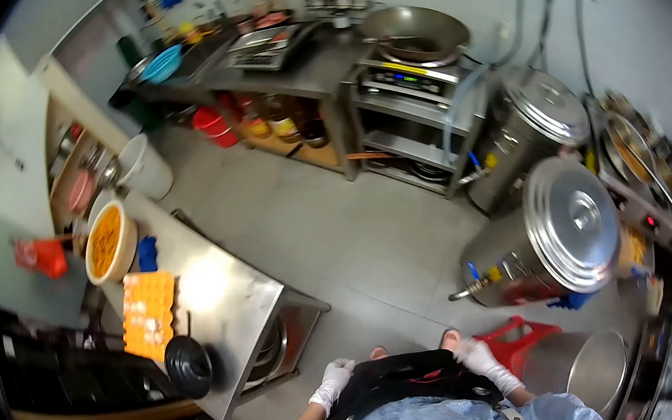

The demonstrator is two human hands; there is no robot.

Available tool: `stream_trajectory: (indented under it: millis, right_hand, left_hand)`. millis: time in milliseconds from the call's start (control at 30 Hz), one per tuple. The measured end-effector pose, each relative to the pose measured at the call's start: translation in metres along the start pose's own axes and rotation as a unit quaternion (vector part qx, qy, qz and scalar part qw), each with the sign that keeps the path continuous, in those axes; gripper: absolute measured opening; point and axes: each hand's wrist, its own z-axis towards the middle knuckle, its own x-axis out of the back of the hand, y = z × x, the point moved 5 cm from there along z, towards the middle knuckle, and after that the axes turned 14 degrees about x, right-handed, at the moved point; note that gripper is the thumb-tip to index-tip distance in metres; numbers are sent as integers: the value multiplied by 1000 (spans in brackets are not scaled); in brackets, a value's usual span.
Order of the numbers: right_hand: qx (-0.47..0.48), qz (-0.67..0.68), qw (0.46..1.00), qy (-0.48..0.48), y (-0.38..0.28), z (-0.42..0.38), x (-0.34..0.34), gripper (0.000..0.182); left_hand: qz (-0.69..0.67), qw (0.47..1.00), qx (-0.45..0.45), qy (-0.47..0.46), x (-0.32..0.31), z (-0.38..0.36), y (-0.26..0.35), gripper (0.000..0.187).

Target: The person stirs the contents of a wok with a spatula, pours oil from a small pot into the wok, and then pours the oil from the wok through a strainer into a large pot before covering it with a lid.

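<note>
From where I stand, the person has both hands in white gloves, down at the waist. The black apron (393, 374) is across the lap area, btwn the two hands. Left hand (335, 378) is at the apron's left edge, fingers curled in; can't tell if it's gripping cloth. Right hand (479, 360) is by the right edge, partly bent; can't tell how wide or if it's holding anything. There's a red marking (432, 376) on the apron front, too small to read.

Off the R side: red stool (509, 342), w/ a steel bucket (541, 370) just beside it. Fwd of that, two big lidded pots, near pot (502, 264) & far pot (507, 143), each w/ a blue-handled tap.

L side: metal table (223, 290) w/ orange tray (149, 314), black pan (188, 368), blue cloth (147, 254) & a tub (133, 243) of orange pcs.

Far side: wok (434, 22) above a cooker w/ lit display (406, 80), digits unreadable from here. Bottles (283, 123) on the low shelf have labels, too blurred to read. Red readout (651, 221) far R, same.
</note>
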Motion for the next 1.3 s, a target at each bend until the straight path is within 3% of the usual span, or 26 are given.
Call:
stream_trajectory:
  millis: [33, 133, 167, 200, 333, 367, 433, 500, 567, 667, 800, 933, 1033, 1167, 1300]
  right_hand:
    - [-26, 27, 991, -126, -16, 6, -35, 14]
    - [52, 0, 970, -237, 39, 29, -103, 29]
    - [-54, 114, 977, -173, 26, 47, -92, 20]
    - [-94, 34, 981, -165, 10, 63, -75, 25]
    - [-79, -158, 970, -164, -27, 152, -15, 28]
    - [-83, -168, 966, -176, -27, 175, -8, 27]
    - [-133, -116, 968, -178, -30, 217, 2, 28]
    - [-159, -104, 964, -184, -36, 265, 7, 31]
    - [-43, -184, 950, -248, -36, 314, 11, 36]
    - [34, -258, 896, -360, -94, 396, 17, 39]
    - [44, -213, 921, -323, -109, 503, 57, 33]
    - [52, -321, 905, -276, -121, 603, 103, 34]
    - [76, -321, 916, -231, -120, 662, 117, 34]
    - [69, -293, 924, -237, -123, 707, 109, 35]
    - [30, -264, 923, -277, -126, 745, 88, 33]
  left_hand:
    - [-30, 999, -26, 15, 16, 9, -12, 19]
    - [-135, 989, -38, 44, 53, 10, -18, 21]
    - [-164, 985, -35, 27, 61, 4, -11, 23]
    - [-186, 982, -26, 34, 66, 8, -3, 23]
    - [-178, 969, -134, 105, 93, 5, 48, 29]
    - [-209, 962, -119, 127, 99, 4, 61, 29]
    - [-298, 944, -136, 48, 111, 5, 102, 30]
    - [-310, 935, -155, 80, 129, 18, 133, 30]
    - [-340, 916, -189, 101, 143, 31, 176, 28]
    - [-406, 884, -194, 129, 173, 50, 238, 23]
    - [-443, 870, -180, 125, 199, 97, 300, 20]
    - [-434, 876, -149, 150, 221, 125, 347, 19]
    - [-446, 870, -131, 164, 242, 153, 370, 18]
    - [-437, 880, -109, 150, 281, 207, 410, 20]
    - [-388, 902, -133, 138, 328, 249, 500, 21]
